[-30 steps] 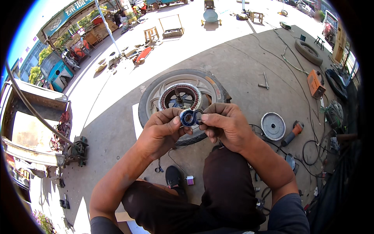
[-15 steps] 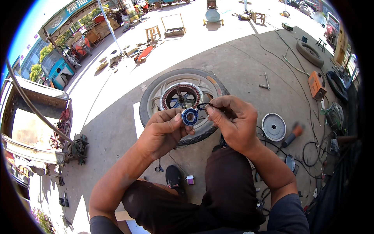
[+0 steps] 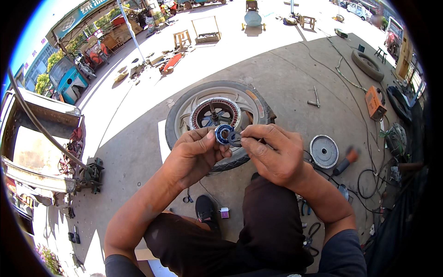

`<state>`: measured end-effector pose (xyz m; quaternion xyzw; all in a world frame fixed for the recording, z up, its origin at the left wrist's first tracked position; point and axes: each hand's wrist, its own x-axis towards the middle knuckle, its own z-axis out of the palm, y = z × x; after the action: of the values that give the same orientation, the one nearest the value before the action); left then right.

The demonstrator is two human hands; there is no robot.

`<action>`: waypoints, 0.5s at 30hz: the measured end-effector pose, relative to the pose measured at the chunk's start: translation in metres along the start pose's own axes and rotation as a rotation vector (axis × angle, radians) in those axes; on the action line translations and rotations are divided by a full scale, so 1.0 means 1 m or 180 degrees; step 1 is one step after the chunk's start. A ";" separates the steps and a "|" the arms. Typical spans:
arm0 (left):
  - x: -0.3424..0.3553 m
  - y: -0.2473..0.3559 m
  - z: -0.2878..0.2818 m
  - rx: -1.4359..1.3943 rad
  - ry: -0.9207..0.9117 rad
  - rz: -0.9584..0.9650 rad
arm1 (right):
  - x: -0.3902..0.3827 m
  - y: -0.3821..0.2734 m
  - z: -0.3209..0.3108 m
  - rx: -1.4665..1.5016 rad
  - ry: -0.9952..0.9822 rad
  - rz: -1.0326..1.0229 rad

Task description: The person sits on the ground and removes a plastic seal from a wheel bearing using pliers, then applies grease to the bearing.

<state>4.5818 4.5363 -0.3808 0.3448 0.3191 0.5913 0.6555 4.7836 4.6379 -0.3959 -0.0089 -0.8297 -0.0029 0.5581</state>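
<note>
Pinched between thumb and fingers of my left hand [image 3: 194,150] is a ball bearing [image 3: 218,136] with a blue inner face turned up. My right hand [image 3: 277,152] grips a thin dark ring [image 3: 235,140], which looks like a bearing seal, by its right edge. This ring lies flat to view and overlaps the bearing's right side; whether the two touch I cannot tell. Beyond both hands a wheel with a tyre [image 3: 174,111] rests on the ground. Its open hub [image 3: 236,111] shows a ring of copper-coloured windings around an upright axle [image 3: 212,111].
A round metal cover [image 3: 318,154] and a dark tool with an orange end [image 3: 344,164] lie to the right, among cables. Farther off are a hammer-like tool [image 3: 314,102], an orange box [image 3: 375,104] and a loose tyre [image 3: 367,65]. A cart bed [image 3: 41,108] stands left.
The dark ring has turned from nearly edge-on to flat and come down over the bearing's right side. My right hand has dropped slightly. My left hand stays in place with the bearing.
</note>
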 end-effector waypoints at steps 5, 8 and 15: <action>0.002 0.000 0.005 -0.0108 0.0115 0.0007 | 0.000 0.000 -0.003 -0.0146 -0.0159 -0.0156; 0.002 -0.001 0.007 -0.0151 0.0163 0.0054 | 0.002 -0.001 -0.005 -0.0237 -0.0229 -0.0168; 0.005 -0.002 0.008 -0.0127 0.0311 0.0162 | 0.007 -0.008 -0.004 -0.0211 -0.0316 -0.0042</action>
<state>4.5895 4.5406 -0.3779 0.3103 0.3300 0.6302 0.6306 4.7849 4.6304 -0.3881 -0.0220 -0.8559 -0.0337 0.5156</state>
